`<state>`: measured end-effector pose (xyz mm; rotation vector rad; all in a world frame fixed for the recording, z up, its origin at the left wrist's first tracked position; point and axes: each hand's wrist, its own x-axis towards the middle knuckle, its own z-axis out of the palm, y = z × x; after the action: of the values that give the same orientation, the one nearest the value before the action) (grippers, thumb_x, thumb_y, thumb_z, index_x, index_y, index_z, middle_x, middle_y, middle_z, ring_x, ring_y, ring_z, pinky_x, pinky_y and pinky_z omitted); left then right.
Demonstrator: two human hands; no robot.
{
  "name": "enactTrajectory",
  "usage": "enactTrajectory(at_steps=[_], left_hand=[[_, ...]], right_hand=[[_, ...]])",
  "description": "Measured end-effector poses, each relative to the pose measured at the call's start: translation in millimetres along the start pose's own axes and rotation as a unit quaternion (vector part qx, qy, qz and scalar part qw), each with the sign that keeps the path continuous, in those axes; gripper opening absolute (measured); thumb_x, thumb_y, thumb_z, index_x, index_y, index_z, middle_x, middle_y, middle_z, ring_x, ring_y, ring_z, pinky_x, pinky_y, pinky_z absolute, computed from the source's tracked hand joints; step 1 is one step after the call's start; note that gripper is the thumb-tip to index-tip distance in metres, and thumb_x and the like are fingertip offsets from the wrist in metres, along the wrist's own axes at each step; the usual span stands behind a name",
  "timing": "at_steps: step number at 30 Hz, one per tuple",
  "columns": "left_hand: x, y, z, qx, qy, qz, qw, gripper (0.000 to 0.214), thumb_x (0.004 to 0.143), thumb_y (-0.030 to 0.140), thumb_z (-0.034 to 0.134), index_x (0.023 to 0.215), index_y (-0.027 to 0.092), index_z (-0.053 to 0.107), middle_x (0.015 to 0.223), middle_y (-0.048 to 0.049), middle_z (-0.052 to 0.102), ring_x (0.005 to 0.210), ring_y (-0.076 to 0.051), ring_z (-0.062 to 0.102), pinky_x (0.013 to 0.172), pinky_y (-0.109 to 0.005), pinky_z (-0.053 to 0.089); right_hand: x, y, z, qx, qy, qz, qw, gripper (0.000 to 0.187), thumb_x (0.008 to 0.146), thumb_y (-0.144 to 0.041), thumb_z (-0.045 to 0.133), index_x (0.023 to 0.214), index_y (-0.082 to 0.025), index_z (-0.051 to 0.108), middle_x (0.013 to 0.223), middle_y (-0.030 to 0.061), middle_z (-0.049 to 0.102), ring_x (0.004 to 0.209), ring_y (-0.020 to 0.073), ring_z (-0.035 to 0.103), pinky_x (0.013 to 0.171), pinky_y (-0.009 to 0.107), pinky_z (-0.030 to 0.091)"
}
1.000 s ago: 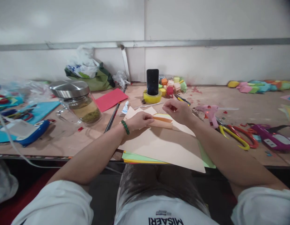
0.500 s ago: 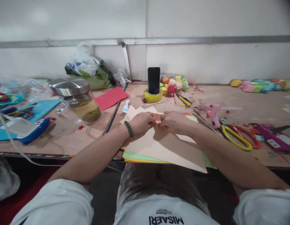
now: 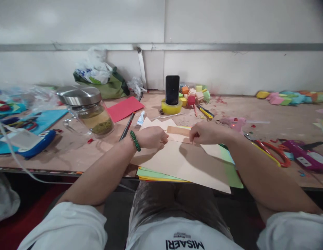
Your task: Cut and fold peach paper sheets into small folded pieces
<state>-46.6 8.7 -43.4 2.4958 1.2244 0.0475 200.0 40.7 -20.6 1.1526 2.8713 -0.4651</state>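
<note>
A folded strip of beige paper [image 3: 178,134] lies on a large beige sheet [image 3: 187,165] in the middle of the table. My left hand [image 3: 151,137], with a green bead bracelet on its wrist, is closed and pinches the strip's left end. At the strip's right end my right hand [image 3: 206,133] is closed too, fingers pressed down on it. The sheet rests on green and yellow sheets [image 3: 153,174] that overhang the table's front edge.
A glass jar with a steel lid [image 3: 87,110] stands at the left. A phone [image 3: 172,90] stands upright in a yellow tape roll. Paper cubes [image 3: 194,93], a yellow cutter [image 3: 205,111], pink glue gun [image 3: 233,122], scissors [image 3: 269,150] and red paper [image 3: 124,109] lie around.
My hands came together on the folded strip, then slid apart along it; they now hold its two ends. The orange edge seen earlier is no longer showing.
</note>
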Motion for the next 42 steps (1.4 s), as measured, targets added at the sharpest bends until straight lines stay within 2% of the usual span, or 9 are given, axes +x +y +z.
enactTrajectory(at_steps=[3, 5, 8, 12, 18, 26, 31, 36, 42], left_hand=[[1, 2, -3.3, 0.013, -0.018, -0.005, 1.000, 0.007, 0.075, 0.023, 0.065, 0.075, 0.021, 0.072, 0.093, -0.0028, 0.076, 0.087, -0.020, 0.067, 0.080, -0.029, 0.046], [3, 5, -2.5, 0.010, -0.005, -0.022, 1.000, 0.012, 0.080, 0.027, 0.063, 0.078, 0.020, 0.073, 0.092, -0.0046, 0.075, 0.086, -0.020, 0.066, 0.078, -0.030, 0.046], [8, 8, 3.1, 0.004, 0.083, -0.054, 0.995, 0.016, 0.083, 0.030, 0.062, 0.088, 0.017, 0.071, 0.090, -0.0064, 0.071, 0.080, -0.020, 0.064, 0.070, -0.030, 0.045], [12, 11, 9.4, -0.034, 0.225, -0.027, 0.973, 0.042, 0.081, 0.032, 0.070, 0.120, 0.018, 0.060, 0.084, -0.0014, 0.065, 0.075, -0.016, 0.059, 0.065, -0.026, 0.042], [14, 9, 7.4, -0.061, 0.265, -0.089, 0.958, 0.030, 0.087, 0.045, 0.064, 0.091, 0.015, 0.062, 0.069, 0.0011, 0.058, 0.061, -0.014, 0.052, 0.056, -0.026, 0.034], [14, 18, 17.5, 0.061, 0.287, 0.089, 0.952, 0.025, 0.081, 0.023, 0.065, 0.106, 0.021, 0.069, 0.105, -0.0085, 0.062, 0.097, -0.023, 0.058, 0.087, -0.037, 0.047], [14, 26, 24.1, 0.104, 0.188, 0.088, 0.973, 0.017, 0.077, 0.007, 0.054, 0.075, 0.018, 0.066, 0.078, -0.0038, 0.062, 0.077, -0.019, 0.057, 0.070, -0.031, 0.044], [8, 23, 18.0, 0.156, 0.132, 0.083, 0.975, 0.015, 0.076, 0.004, 0.054, 0.076, 0.018, 0.060, 0.077, -0.0038, 0.064, 0.073, -0.019, 0.056, 0.063, -0.030, 0.038], [5, 29, 20.6, 0.187, 0.135, 0.099, 0.968, 0.008, 0.079, 0.021, 0.065, 0.086, 0.018, 0.062, 0.086, -0.0066, 0.066, 0.085, -0.023, 0.060, 0.071, -0.033, 0.042]], right_hand=[[9, 6, 4, 0.040, 0.141, -0.010, 0.989, 0.017, 0.071, -0.023, 0.058, 0.085, -0.019, 0.067, 0.087, 0.0061, 0.070, 0.077, 0.0188, 0.060, 0.065, 0.027, 0.041], [16, 9, 11, 0.044, 0.160, 0.018, 0.986, 0.026, 0.074, -0.029, 0.061, 0.096, -0.018, 0.066, 0.093, 0.0075, 0.070, 0.080, 0.0198, 0.060, 0.067, 0.028, 0.042], [25, 10, 22, 0.050, 0.142, 0.074, 0.986, 0.014, 0.078, -0.025, 0.056, 0.085, -0.019, 0.067, 0.078, 0.0036, 0.067, 0.070, 0.0171, 0.057, 0.063, 0.027, 0.038], [26, 4, 28, 0.097, 0.223, 0.043, 0.969, 0.016, 0.083, -0.029, 0.051, 0.070, -0.020, 0.056, 0.067, 0.0002, 0.058, 0.063, 0.0141, 0.050, 0.061, 0.027, 0.034], [27, -3, 31, 0.163, 0.252, 0.037, 0.953, 0.009, 0.083, -0.031, 0.047, 0.081, -0.022, 0.049, 0.067, -0.0012, 0.056, 0.057, 0.0139, 0.046, 0.057, 0.027, 0.032], [35, -4, 43, 0.207, 0.262, 0.058, 0.941, 0.007, 0.080, -0.028, 0.047, 0.078, -0.022, 0.049, 0.070, 0.0002, 0.058, 0.064, 0.0157, 0.049, 0.060, 0.028, 0.034], [33, -2, 39, 0.178, 0.190, 0.106, 0.960, 0.010, 0.082, -0.024, 0.046, 0.085, -0.020, 0.055, 0.067, -0.0009, 0.058, 0.063, 0.0157, 0.049, 0.058, 0.027, 0.034], [24, 7, 25, 0.122, 0.112, 0.111, 0.980, 0.052, 0.076, -0.013, 0.051, 0.128, -0.019, 0.051, 0.060, -0.0059, 0.054, 0.057, 0.0145, 0.049, 0.057, 0.026, 0.034], [13, 4, 7, 0.093, -0.013, 0.074, 0.993, 0.024, 0.077, -0.014, 0.050, 0.093, -0.021, 0.067, 0.067, -0.0006, 0.062, 0.062, 0.0151, 0.058, 0.058, 0.026, 0.038]])
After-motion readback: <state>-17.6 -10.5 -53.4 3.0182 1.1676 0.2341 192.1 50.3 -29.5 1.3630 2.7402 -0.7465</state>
